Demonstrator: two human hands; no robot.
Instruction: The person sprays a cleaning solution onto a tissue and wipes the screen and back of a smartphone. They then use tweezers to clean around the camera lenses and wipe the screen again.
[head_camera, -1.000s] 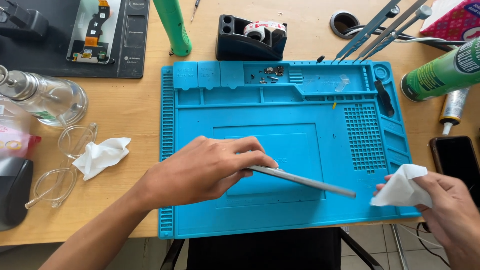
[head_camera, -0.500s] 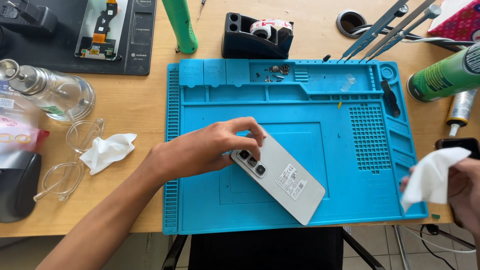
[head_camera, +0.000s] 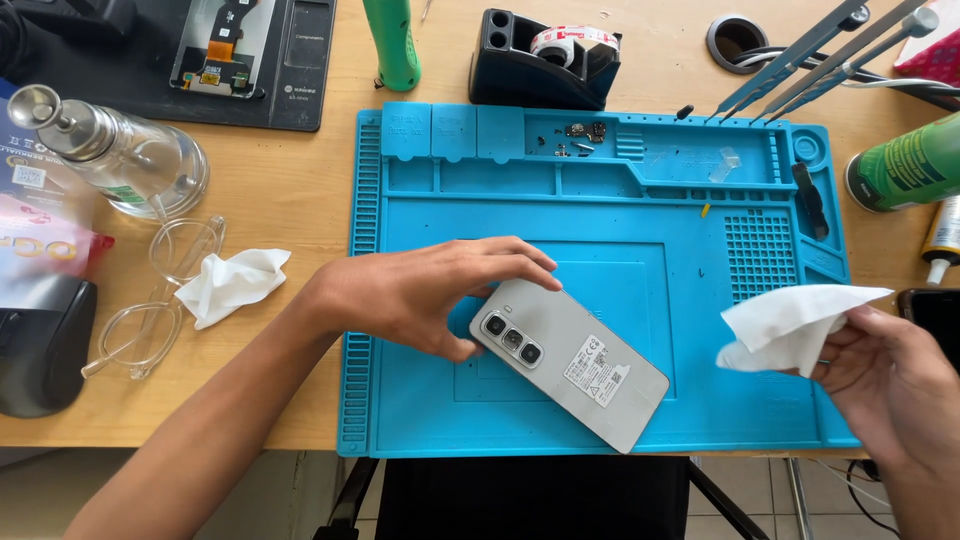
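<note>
A silver-white smartphone (head_camera: 575, 362) lies back side up on the blue silicone work mat (head_camera: 600, 220), its camera cluster toward my left hand. My left hand (head_camera: 420, 295) rests on the phone's upper left end, fingers curled over its edge. My right hand (head_camera: 885, 380) hovers at the mat's right edge and pinches a crumpled white tissue (head_camera: 790, 325) between its fingers.
Left of the mat lie another white tissue (head_camera: 232, 285), clear safety glasses (head_camera: 160, 300) and a glass bottle (head_camera: 115, 150). At the back stand a tape dispenser (head_camera: 545, 60), a green tool handle (head_camera: 392, 45) and a dark tray with a phone part (head_camera: 215, 55). Tweezers (head_camera: 800, 50) and a green can (head_camera: 905, 165) sit right.
The phone went from standing on its edge to lying flat, back up, on the mat under my left hand. My right hand lifted the tissue slightly and shifted inward.
</note>
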